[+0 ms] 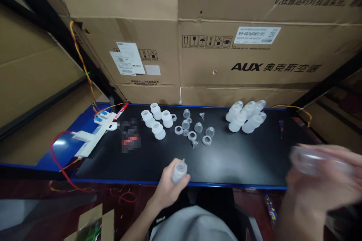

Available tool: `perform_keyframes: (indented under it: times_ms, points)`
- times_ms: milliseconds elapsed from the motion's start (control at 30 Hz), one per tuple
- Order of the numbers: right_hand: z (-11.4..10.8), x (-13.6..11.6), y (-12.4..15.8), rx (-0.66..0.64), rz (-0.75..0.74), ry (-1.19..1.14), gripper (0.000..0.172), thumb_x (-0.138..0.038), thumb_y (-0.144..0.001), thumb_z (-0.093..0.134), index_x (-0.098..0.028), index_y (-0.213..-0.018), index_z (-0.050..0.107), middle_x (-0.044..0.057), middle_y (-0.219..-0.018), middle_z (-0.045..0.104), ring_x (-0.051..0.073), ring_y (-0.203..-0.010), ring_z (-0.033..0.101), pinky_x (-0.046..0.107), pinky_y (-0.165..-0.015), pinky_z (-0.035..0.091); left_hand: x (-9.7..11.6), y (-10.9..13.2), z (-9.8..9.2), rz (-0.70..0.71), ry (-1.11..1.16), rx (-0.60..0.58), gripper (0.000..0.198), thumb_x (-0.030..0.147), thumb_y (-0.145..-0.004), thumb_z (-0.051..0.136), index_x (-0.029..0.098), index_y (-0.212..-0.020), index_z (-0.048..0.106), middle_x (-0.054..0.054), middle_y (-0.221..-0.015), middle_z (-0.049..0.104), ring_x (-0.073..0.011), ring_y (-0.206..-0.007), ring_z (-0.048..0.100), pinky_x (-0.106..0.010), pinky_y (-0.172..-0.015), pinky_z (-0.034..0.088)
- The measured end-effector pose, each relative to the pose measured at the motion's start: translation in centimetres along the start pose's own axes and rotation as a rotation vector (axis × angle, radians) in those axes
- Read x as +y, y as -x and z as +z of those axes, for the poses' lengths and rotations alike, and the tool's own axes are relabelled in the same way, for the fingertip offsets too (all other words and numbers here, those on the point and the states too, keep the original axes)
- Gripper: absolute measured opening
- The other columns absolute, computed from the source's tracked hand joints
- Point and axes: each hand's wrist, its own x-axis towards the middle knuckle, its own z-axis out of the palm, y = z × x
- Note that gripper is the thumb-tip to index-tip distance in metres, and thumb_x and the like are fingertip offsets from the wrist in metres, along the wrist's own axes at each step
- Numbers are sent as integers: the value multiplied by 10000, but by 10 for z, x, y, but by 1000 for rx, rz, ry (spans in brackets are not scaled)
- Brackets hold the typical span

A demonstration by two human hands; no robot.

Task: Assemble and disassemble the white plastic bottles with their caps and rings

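Observation:
My left hand (166,186) is wrapped round a small whitish bottle (179,172) with a thin pointed tip, upright near the table's front edge. At the far right, my right hand (328,180) is smeared by motion, with a clear plastic piece (309,160) in its fingers; its exact kind is not legible. Beyond my left hand lie several clear domes (198,127), flat rings (206,140) and small funnel-shaped pieces (195,144). Open white bottles (158,130) stand left of them. Several bottles with clear domed tops (237,121) are grouped at the right rear.
Large cardboard boxes (203,56) wall off the back of the black table (226,162). A white power strip (94,139) with wires and a red marker (121,111) lie at the left. A small dark pointed tool (281,128) rests at the right. A drink bottle (270,208) is on the floor.

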Motion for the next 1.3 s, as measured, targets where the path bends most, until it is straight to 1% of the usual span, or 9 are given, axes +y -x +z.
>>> perform_keyframes:
  times_ms: [100,233,333,433,567,767,1033,1200,1300]
  points:
    - [28,34,0,-330,-95,156,277,-502,-1017,696,-293,-1190,748,88,-1043,788,264,-771,689,431,-695,544,-9,-2,-21,-5,123,-13,555,649,-1045,502,178,-1298,650,-83,-948,688,-199,-761,648,-309,-684,541]
    - [81,78,21,-650,-245,465,435,-413,-1066,598,-208,-1448,628,145,-1289,766,341,-1051,711,471,-881,552,-5,-18,-24,121,-114,26,429,527,-1053,556,181,-1273,681,-81,-946,721,-197,-763,660,-313,-724,536]
    - [95,77,35,-536,-281,598,514,-481,-1068,582,-167,-1474,600,213,-1440,676,386,-1152,664,493,-926,513,0,-26,-16,256,-323,67,327,427,-1008,628,207,-1241,692,-74,-1009,771,-209,-816,723,-321,-782,561]
    - [95,41,51,-451,-312,445,469,-568,-1106,469,-160,-1192,683,183,-1141,740,311,-961,669,410,-848,486,2,-29,-3,376,-492,110,319,362,-960,680,228,-1249,673,-70,-1120,807,-231,-922,787,-333,-847,582]
    - [97,-10,66,-679,-363,270,488,-528,-1146,426,-206,-820,592,15,-641,592,163,-557,518,315,-592,266,3,-30,16,506,-679,166,253,305,-891,708,224,-1127,668,-45,-963,803,-227,-782,773,-347,-748,552]
    - [94,-25,60,-799,-556,-75,530,-298,-1189,360,-201,-706,555,-20,-604,542,111,-526,453,297,-584,319,15,-24,28,494,-624,108,204,306,-790,762,237,-882,593,23,-710,696,-190,-614,702,-321,-635,472]
    - [77,-9,27,-372,102,-504,593,-514,-1182,344,-272,-645,415,-73,-480,341,126,-409,322,267,-422,354,26,-30,3,249,-390,-31,295,470,-828,773,231,-873,607,24,-732,673,-153,-648,621,-302,-695,447]
    - [91,46,29,-737,-24,137,353,-517,-1044,680,-216,-865,634,15,-745,651,186,-663,614,297,-645,456,19,-42,-18,324,-392,-94,265,427,-1000,529,219,-1094,665,-45,-907,737,-192,-782,685,-317,-749,493]
    - [104,54,47,-767,-140,413,280,-449,-1065,626,-197,-1173,679,109,-1050,712,263,-875,706,335,-713,526,9,-52,-14,305,-502,163,267,462,-931,710,231,-1009,602,9,-753,706,-165,-627,666,-287,-662,488]
